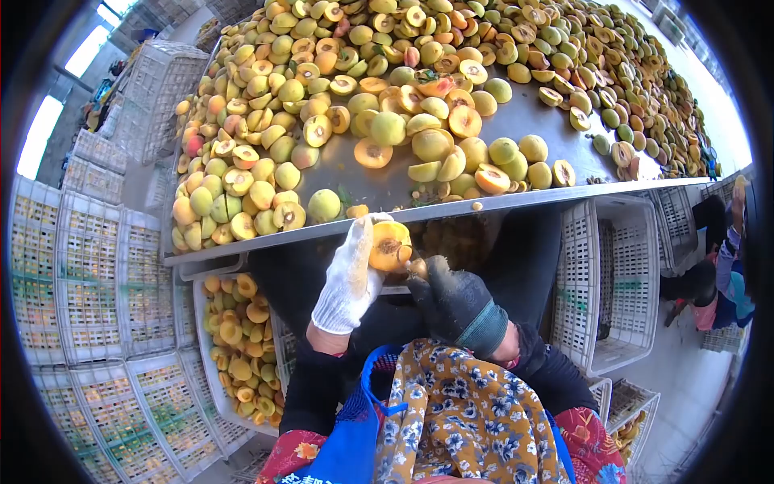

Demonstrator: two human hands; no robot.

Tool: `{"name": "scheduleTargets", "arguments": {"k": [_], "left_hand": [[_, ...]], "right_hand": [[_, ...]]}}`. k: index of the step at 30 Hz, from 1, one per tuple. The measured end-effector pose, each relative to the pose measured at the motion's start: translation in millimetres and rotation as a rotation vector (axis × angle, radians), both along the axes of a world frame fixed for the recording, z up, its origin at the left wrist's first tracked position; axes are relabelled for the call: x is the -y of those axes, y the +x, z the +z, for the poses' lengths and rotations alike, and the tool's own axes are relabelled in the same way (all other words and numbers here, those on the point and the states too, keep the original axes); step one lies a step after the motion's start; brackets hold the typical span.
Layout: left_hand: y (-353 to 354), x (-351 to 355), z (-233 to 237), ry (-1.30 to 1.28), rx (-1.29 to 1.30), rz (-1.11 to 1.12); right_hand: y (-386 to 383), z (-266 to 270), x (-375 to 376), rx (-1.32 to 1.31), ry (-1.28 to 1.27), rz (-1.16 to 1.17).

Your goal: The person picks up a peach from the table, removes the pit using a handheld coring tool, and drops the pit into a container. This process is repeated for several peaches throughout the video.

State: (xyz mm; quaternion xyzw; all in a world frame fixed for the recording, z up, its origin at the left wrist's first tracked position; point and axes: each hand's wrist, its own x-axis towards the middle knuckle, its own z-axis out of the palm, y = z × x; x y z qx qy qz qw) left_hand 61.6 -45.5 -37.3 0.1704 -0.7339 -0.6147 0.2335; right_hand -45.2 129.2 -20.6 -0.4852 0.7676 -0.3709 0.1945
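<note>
My left hand [352, 278], in a white knitted glove, is closed around a yellow peach half [390, 245]. The cut side with its brownish hollow faces up toward me. My right hand [455, 298], in a dark glove with a teal cuff, is closed just to the right of the fruit. A small rounded tan piece [417, 268] shows at its fingertips, close against the peach half; what it is I cannot make out. Both hands are in front of the near edge of a metal table [516, 121] heaped with halved and whole peaches [314, 129].
A white crate [211, 355] of peach halves [242, 355] stands at my left. Stacked white crates [89, 282] line the far left. Another white crate [625, 282] is at my right. Farther right, a person [730, 274] is partly visible. The table's metal rim runs across in front of me.
</note>
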Motion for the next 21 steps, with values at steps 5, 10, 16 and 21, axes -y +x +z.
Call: {"name": "scheduleTargets", "arguments": {"k": [5,10,16,21], "left_hand": [[23.9,-15.2,-29.9,-0.292,0.207,-0.012],[25.1,-37.9,-8.0,-0.224,0.297,0.156],[9.7,-57.3,12.0,-0.119,0.199,0.362],[11.5,-60.3,8.7,-0.141,0.134,0.368]], "right_hand": [[7.9,-0.4,0.1,-0.001,0.066,0.019],[11.0,-5.4,-1.5,0.044,0.136,0.068],[19.7,-5.0,3.0,0.409,0.014,0.077],[17.8,-6.2,0.1,0.492,-0.092,0.095]]}}
